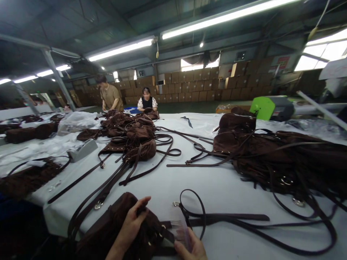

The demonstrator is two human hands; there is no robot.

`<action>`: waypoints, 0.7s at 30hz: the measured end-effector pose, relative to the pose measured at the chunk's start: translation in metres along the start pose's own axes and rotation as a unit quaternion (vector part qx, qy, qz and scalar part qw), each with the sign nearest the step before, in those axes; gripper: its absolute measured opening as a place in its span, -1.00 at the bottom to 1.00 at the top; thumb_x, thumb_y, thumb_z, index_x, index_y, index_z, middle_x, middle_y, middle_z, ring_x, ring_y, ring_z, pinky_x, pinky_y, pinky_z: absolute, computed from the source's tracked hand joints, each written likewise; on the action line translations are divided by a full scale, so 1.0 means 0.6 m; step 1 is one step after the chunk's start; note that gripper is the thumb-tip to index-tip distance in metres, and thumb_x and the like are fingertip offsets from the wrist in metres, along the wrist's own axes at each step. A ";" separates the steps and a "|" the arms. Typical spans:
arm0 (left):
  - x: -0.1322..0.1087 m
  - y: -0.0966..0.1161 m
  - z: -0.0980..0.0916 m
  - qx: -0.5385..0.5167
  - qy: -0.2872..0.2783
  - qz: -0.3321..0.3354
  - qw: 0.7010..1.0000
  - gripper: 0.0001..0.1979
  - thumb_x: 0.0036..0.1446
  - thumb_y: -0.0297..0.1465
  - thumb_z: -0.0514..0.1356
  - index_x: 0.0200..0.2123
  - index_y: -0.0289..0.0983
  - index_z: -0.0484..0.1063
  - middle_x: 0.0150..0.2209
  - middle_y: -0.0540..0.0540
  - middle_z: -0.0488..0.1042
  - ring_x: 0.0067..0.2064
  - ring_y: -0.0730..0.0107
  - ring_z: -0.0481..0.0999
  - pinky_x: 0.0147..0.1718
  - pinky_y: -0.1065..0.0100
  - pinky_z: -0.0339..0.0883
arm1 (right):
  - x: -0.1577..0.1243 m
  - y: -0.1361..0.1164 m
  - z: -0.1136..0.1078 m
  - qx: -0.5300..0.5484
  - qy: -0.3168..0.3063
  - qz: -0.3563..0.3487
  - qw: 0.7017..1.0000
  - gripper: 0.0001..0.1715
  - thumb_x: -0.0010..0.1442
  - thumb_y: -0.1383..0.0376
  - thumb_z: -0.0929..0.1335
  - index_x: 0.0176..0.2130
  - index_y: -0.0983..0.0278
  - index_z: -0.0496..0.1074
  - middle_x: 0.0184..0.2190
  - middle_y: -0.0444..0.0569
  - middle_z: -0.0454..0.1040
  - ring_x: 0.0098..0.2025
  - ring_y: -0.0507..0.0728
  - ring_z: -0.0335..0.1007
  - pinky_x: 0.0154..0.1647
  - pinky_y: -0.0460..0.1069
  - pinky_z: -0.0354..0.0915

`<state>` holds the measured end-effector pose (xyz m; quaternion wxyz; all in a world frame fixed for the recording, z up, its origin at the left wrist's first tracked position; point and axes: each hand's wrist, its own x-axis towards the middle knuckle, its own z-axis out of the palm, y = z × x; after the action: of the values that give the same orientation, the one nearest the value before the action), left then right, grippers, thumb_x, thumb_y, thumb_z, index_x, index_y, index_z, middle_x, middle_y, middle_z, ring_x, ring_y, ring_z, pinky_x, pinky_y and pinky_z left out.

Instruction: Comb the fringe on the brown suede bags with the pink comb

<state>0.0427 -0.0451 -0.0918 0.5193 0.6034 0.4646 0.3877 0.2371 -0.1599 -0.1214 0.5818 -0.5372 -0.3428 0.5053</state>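
In front of me lies a dark brown bag (pixel 123 206) with metal eyelets and straps, tilted at the near table edge. My left hand (pixel 132 220) rests against its upper side, thumb and forefinger stretched out and apart; the other fingers are partly hidden. At the bag's right side, my right hand (pixel 191 247) grips a translucent comb (pixel 183 231) with fine, blurred teeth beside the eyelets and a strap end. A long brown strap (pixel 230 216) with a metal buckle loops across the table to the right.
More brown bags lie piled on the white table (pixel 162 184), with one heap (pixel 135 133) at centre left and another (pixel 292 155) at right. A green and grey machine (pixel 271 107) stands behind. Two people work across the table, before stacked cartons (pixel 189 86).
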 end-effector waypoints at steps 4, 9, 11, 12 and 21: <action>0.012 0.001 0.016 -0.030 -0.028 -0.010 0.999 -0.48 0.02 0.08 0.22 -0.28 -0.30 0.46 -0.40 -0.03 0.45 -0.39 0.40 0.39 -0.44 0.41 0.25 | -0.014 0.009 -0.017 -0.035 0.036 0.012 0.999 -0.36 -0.14 -0.05 0.49 -0.11 0.22 0.51 -0.19 0.05 0.57 -0.04 0.35 0.45 0.00 0.11 0.34; 0.014 0.048 0.008 0.020 -0.104 0.038 0.994 -0.62 0.22 -0.04 0.07 -0.30 -0.26 0.33 -0.55 0.12 0.18 -0.51 0.52 0.14 -0.53 0.45 0.03 | 0.003 -0.067 -0.018 -0.079 0.035 0.037 0.996 -0.41 0.07 -0.10 0.39 -0.03 0.20 0.44 -0.54 -0.11 0.47 -0.44 0.17 0.45 -0.42 -0.01 0.35; 0.013 0.083 0.004 0.089 -0.143 0.075 0.983 -0.67 0.26 -0.10 0.04 -0.34 -0.25 0.30 -0.54 0.11 0.18 -0.50 0.50 0.15 -0.51 0.44 0.04 | 0.023 -0.110 -0.005 -0.085 -0.013 0.011 0.996 -0.44 0.16 -0.04 0.33 0.05 0.19 0.37 -0.62 -0.21 0.37 -0.61 0.07 0.31 -0.56 -0.05 0.26; 0.012 0.102 0.003 0.124 -0.166 0.090 0.974 -0.70 0.28 -0.14 0.02 -0.35 -0.24 0.29 -0.52 0.09 0.23 -0.48 0.48 0.19 -0.48 0.43 0.06 | 0.035 -0.129 0.006 -0.088 -0.037 -0.001 0.995 -0.45 0.17 0.01 0.32 0.08 0.19 0.32 -0.61 -0.24 0.35 -0.64 0.04 0.26 -0.59 -0.07 0.23; 0.038 0.249 -0.024 0.379 -0.242 0.214 0.867 -0.85 0.13 -0.50 0.01 -0.39 -0.21 0.33 -0.35 -0.02 0.44 -0.26 0.31 0.35 -0.22 0.35 0.16 | 0.105 -0.155 0.132 0.015 -0.279 0.075 0.957 -0.72 0.00 0.17 0.34 -0.28 0.29 0.40 -0.62 -0.25 0.33 -0.66 -0.06 0.18 -0.65 -0.16 0.12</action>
<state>0.0585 -0.0237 0.0575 0.2512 0.9135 0.2945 0.1252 0.1989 -0.0695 -0.0255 0.4312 -0.3905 -0.4428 0.6822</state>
